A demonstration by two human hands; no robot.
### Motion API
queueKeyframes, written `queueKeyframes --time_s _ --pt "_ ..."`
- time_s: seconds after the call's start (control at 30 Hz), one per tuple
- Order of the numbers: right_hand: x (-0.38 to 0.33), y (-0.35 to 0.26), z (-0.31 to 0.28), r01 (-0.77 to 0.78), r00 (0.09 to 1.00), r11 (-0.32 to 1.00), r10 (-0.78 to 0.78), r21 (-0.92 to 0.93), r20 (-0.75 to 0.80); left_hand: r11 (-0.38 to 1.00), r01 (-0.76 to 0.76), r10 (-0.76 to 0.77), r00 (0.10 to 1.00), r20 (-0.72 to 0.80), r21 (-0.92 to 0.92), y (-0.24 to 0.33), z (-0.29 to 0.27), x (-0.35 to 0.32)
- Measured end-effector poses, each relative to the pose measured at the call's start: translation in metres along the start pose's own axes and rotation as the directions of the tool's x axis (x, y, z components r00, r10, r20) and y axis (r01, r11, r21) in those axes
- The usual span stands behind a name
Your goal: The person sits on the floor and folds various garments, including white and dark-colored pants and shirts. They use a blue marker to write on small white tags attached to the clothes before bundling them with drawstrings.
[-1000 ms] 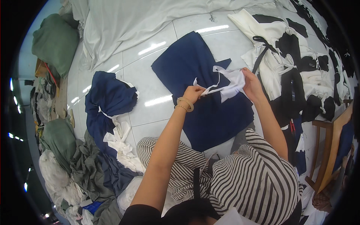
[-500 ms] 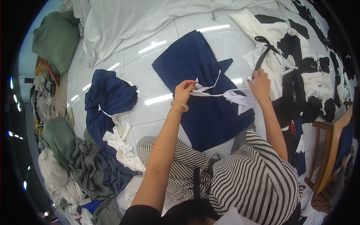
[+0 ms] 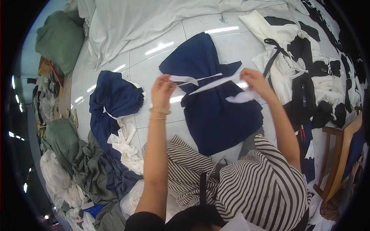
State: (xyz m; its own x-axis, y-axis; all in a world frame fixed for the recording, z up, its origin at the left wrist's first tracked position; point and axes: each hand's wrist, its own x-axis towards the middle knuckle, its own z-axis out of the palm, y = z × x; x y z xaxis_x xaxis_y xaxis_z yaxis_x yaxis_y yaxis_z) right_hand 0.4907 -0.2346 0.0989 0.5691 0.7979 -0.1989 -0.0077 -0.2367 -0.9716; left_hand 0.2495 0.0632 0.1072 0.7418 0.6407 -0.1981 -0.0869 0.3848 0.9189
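Note:
A stack of navy blue cloth lies on the tiled floor before me, drawn in at its middle. Across that narrow part runs a white cloth strip. My left hand, left of the stack, is closed on one end of the strip. At the right edge of the cloth, my right hand grips the other end, and a loose white tail hangs below it. Whether the strip is knotted where it crosses cannot be made out.
Another navy bundle tied with white lies to the left, near crumpled white cloth. Grey-green fabric heaps fill the lower left. White and black pieces lie at the right, near a wooden chair. A pale sheet spreads at the back.
My hands have moved apart, the left going left and the right shifting slightly left. The strip is now stretched between them, and the navy stack has become pinched at its middle.

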Motion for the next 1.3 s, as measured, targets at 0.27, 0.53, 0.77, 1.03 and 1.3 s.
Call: queueKeyframes --time_s 0.27,0.53,0.77,1.03,1.3 --pt "-0.020 -0.060 -0.109 0.146 0.962 0.927 -0.214 -0.344 -0.170 0.980 -0.084 0.088 0.996 -0.017 0.181 0.109 -0.036 -0.046" --pt "-0.017 -0.105 -0.050 0.190 0.979 0.894 -0.140 -0.405 0.150 -0.145 -0.252 -0.101 0.966 0.239 0.957 0.033 0.010 -0.058" --pt "0.022 -0.170 -0.007 0.438 0.880 0.795 -0.283 -0.420 0.382 -0.169 -0.254 0.000 0.966 0.257 0.952 0.003 0.066 -0.029" --pt "0.110 -0.172 0.044 0.553 0.546 0.010 -0.760 -0.833 0.353 -0.051 -0.289 0.299 0.909 0.291 0.956 -0.024 0.092 -0.016" --pt "0.121 -0.031 0.090 0.511 0.846 0.566 -0.197 -0.647 0.496 -0.108 -0.223 0.303 0.921 0.246 0.969 -0.024 0.088 -0.024"
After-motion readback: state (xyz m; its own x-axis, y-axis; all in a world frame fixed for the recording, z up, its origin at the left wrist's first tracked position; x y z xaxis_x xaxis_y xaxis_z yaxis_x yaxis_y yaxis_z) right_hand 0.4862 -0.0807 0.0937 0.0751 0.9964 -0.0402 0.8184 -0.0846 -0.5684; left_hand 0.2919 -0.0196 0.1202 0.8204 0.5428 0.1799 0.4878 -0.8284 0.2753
